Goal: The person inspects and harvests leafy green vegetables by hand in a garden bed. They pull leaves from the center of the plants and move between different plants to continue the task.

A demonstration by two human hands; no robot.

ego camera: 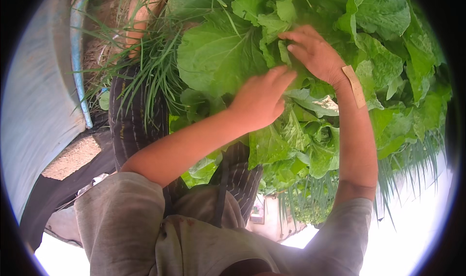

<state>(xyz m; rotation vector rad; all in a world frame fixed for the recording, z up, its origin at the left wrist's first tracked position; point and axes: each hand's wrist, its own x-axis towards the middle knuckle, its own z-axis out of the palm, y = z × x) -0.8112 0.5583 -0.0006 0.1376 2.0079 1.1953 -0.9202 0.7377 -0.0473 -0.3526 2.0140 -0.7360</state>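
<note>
My left hand (260,99) reaches in from the left over a leafy green vegetable plant, its fingers stretched out and slightly blurred. Nothing shows in its grasp. Across from it, my right hand (315,54) hovers at the plant's middle with thumb and forefinger apart. A small young leaf (284,52) lies just beside those fingertips; whether they touch it is unclear. Left of both hands spreads a broad green leaf (214,57). More crinkled leaves (316,148) grow below the right hand. A tan adhesive strip (353,86) is stuck on my right wrist.
Long, thin onion-like leaves (160,68) hang over a dark striped trouser leg (138,94). Beyond them are a bare foot (145,12) and brown soil (105,32). A blue pipe (77,46) edges a pale blue sheet (40,90) at left. Large leaves (382,12) crowd the right.
</note>
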